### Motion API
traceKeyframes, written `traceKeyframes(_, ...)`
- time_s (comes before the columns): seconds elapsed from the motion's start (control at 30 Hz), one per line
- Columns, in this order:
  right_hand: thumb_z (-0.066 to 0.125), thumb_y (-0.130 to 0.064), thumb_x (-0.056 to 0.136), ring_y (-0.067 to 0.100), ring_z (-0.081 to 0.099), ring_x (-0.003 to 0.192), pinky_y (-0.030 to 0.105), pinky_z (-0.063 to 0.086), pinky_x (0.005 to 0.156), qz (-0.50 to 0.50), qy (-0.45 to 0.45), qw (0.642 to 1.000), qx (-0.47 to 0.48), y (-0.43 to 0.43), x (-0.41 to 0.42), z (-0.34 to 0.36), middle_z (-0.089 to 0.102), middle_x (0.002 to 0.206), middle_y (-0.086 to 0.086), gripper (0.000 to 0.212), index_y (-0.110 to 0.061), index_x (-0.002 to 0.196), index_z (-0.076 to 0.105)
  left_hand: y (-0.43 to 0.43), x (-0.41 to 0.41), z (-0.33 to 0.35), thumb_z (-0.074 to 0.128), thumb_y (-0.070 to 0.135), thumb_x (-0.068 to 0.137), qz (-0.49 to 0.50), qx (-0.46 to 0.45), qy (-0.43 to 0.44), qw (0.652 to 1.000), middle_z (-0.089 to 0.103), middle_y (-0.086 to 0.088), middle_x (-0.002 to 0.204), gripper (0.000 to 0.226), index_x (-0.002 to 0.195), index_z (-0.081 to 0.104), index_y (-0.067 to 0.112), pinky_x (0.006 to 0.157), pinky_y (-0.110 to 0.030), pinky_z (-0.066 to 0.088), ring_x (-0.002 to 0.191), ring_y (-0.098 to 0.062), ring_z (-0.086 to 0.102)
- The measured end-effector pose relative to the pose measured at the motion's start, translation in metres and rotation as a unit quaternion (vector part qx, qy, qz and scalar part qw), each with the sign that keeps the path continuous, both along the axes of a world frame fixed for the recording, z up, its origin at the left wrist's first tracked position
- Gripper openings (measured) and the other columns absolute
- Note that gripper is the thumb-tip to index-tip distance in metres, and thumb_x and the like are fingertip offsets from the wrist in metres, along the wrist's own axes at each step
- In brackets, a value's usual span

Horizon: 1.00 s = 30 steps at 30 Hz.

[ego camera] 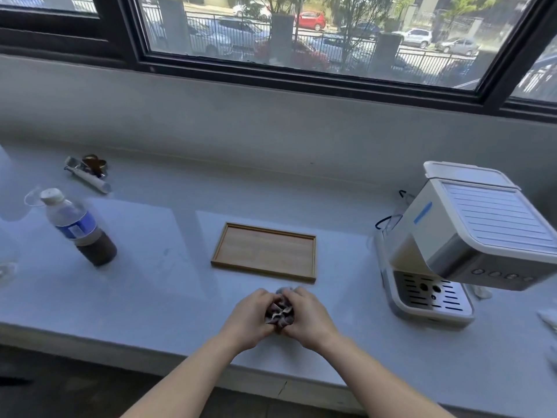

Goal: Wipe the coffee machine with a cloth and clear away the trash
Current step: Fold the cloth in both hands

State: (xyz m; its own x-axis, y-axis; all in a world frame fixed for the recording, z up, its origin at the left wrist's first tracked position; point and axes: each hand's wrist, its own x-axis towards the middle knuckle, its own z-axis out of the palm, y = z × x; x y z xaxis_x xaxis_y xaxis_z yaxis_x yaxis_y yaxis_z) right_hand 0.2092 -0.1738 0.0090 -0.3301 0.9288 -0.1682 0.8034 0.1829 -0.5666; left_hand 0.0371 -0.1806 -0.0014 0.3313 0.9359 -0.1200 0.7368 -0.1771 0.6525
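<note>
Both hands meet over the front middle of the pale counter (150, 297). My left hand (248, 319) and my right hand (309, 319) together squeeze a crumpled brownish cloth (279, 315), bunched tight between the palms. Part of the cloth's grey end pokes out above the fingers. The white coffee machine (470, 233) stands at the right of the counter, its metal drip tray (434, 294) facing me. The hands are well left of the machine and do not touch it.
An empty wooden tray (224, 257) lies just beyond my hands. A plastic bottle (80, 229) with dark liquid stands at the left. A portafilter and small brown item (89, 171) lie at the back left. White scraps (547, 319) sit at the far right edge.
</note>
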Motion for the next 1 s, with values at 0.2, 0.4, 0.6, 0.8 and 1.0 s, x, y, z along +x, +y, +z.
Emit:
traceKeyframes(0.2, 0.069, -0.032, 0.076, 0.020, 0.048, 0.109, 0.023, 0.041, 0.085, 0.009, -0.029, 0.999, 0.015, 0.001, -0.002, -0.013, 0.052, 0.118, -0.003, 0.053, -0.029, 0.126, 0.056, 0.005, 0.002, -0.013, 0.068, 0.037, 0.076, -0.013, 0.003, 0.040, 0.999, 0.058, -0.002, 0.105, 0.049, 0.122, 0.060, 0.024, 0.081, -0.035, 0.049, 0.096, -0.022, 0.060)
traceKeyframes(0.4, 0.067, -0.037, 0.078, 0.022, 0.047, 0.107, 0.029, 0.043, 0.082, 0.024, -0.061, 0.997, 0.032, 0.001, 0.002, -0.022, 0.052, 0.117, -0.004, 0.051, -0.031, 0.127, 0.054, 0.005, 0.003, -0.019, 0.068, 0.039, 0.081, -0.022, 0.010, 0.094, 0.995, 0.058, -0.003, 0.112, 0.055, 0.132, 0.055, 0.023, 0.086, -0.036, 0.047, 0.105, -0.022, 0.055)
traceKeyframes(0.6, 0.065, -0.037, 0.078, 0.023, 0.044, 0.114, 0.031, 0.044, 0.089, 0.031, -0.098, 0.993, 0.064, 0.000, 0.000, -0.023, 0.055, 0.121, -0.006, 0.049, -0.028, 0.126, 0.058, 0.002, 0.005, -0.020, 0.060, 0.043, 0.085, -0.029, 0.047, 0.170, 0.984, 0.058, 0.001, 0.117, 0.052, 0.132, 0.052, 0.023, 0.086, -0.032, 0.044, 0.109, -0.021, 0.048)
traceKeyframes(0.8, 0.065, -0.033, 0.079, 0.025, 0.043, 0.116, 0.035, 0.046, 0.088, 0.025, -0.084, 0.996, 0.012, -0.002, 0.000, -0.018, 0.046, 0.124, 0.002, 0.056, -0.029, 0.132, 0.048, -0.001, 0.006, -0.014, 0.056, 0.046, 0.087, -0.030, 0.043, 0.175, 0.983, 0.059, 0.000, 0.120, 0.056, 0.137, 0.049, 0.021, 0.095, -0.036, 0.042, 0.115, -0.023, 0.047)
traceKeyframes(1.0, 0.065, -0.034, 0.075, 0.026, 0.036, 0.126, 0.037, 0.044, 0.100, 0.034, -0.064, 0.997, -0.026, -0.007, 0.010, -0.004, 0.042, 0.135, 0.000, 0.071, -0.035, 0.141, 0.036, -0.006, 0.005, 0.001, 0.052, 0.049, 0.072, -0.029, 0.012, 0.169, 0.985, 0.052, 0.002, 0.124, 0.073, 0.141, 0.040, 0.030, 0.087, -0.035, 0.046, 0.114, -0.022, 0.050)
